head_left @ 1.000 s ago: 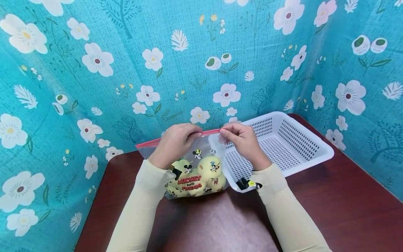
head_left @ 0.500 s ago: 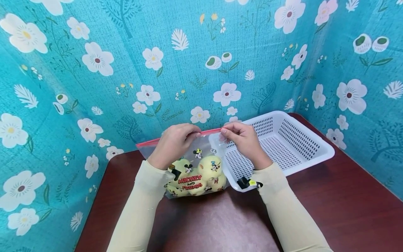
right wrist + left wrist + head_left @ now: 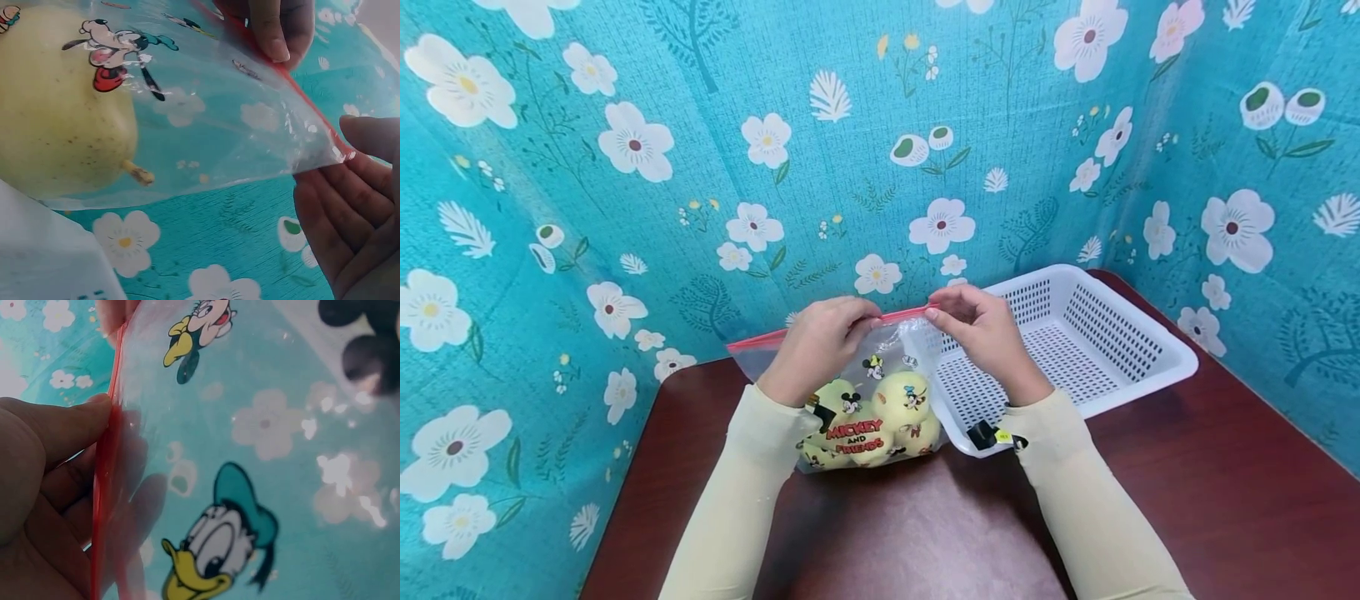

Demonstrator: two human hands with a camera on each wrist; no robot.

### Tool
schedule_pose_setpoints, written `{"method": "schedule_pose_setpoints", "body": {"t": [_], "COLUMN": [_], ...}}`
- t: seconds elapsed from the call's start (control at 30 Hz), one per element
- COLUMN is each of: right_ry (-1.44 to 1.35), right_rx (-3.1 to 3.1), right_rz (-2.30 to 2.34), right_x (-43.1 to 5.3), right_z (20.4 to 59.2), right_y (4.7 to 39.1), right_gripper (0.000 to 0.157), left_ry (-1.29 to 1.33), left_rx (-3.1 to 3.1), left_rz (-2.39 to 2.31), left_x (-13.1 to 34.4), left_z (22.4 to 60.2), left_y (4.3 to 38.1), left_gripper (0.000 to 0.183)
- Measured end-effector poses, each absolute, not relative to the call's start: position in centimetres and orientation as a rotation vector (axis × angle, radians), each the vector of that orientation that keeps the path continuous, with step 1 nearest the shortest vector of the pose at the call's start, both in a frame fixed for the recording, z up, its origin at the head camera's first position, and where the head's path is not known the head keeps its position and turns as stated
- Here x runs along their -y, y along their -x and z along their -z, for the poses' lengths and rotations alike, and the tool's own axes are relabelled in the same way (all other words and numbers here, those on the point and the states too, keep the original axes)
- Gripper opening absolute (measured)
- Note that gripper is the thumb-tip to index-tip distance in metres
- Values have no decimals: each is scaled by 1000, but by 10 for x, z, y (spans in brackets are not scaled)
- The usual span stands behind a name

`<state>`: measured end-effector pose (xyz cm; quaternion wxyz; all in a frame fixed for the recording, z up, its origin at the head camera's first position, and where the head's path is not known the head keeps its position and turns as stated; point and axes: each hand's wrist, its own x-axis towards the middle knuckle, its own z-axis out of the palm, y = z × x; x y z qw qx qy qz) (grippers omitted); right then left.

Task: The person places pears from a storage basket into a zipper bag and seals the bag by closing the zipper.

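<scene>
A clear zip bag [image 3: 887, 346] with a red seal strip [image 3: 904, 314] stands on the table, printed with cartoon figures. Several pale yellow pears [image 3: 901, 402] fill its lower part; in the right wrist view one pear [image 3: 69, 106] shows its brown stem. My left hand [image 3: 822, 342] pinches the red strip near its middle, thumb on the near side and fingers behind the film in the left wrist view. At the strip's right end is my right hand [image 3: 988, 333], its thumb and fingers around the bag's corner, with a slight gap showing between thumb and forefinger.
A white perforated plastic basket [image 3: 1075, 342] sits just right of the bag, partly behind my right hand. The dark red-brown table [image 3: 1240, 467] ends against a turquoise flowered cloth [image 3: 865, 150] hanging behind and at both sides.
My right forefinger has lifted a little from the thumb at the strip's right end. The left hand, bag and basket stay nearly in place.
</scene>
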<state>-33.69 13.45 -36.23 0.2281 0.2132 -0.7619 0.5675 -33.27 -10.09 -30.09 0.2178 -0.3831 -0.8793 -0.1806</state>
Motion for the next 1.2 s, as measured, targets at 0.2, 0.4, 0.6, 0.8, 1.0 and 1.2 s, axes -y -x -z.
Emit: {"method": "schedule_pose_setpoints", "body": {"t": [0.2, 0.4, 0.6, 0.8, 1.0, 1.2], "right_ry": [-763, -1027, -1077, -1106, -1134, -1169], "right_rx": [2051, 2135, 2271, 2257, 2256, 2221], "right_rz": [-965, -690, -630, -700, -764, -794], "right_x": [-126, -109, -106, -107, -106, -106], "right_z": [345, 327, 326, 331, 329, 323], "right_y": [329, 335, 337, 341, 343, 343], "right_gripper": [28, 22, 15, 12, 11, 9], "left_ry": [1095, 1107, 1108, 1121, 1133, 1135], "left_rx": [2442, 2444, 2442, 2437, 2445, 2461], "left_rz": [497, 492, 500, 487, 495, 501], "left_x": [97, 97, 100, 103, 108, 112], "left_z": [303, 305, 306, 303, 300, 295], "left_y": [331, 331, 330, 329, 328, 326], "left_gripper": [11, 10, 11, 10, 10, 11]}}
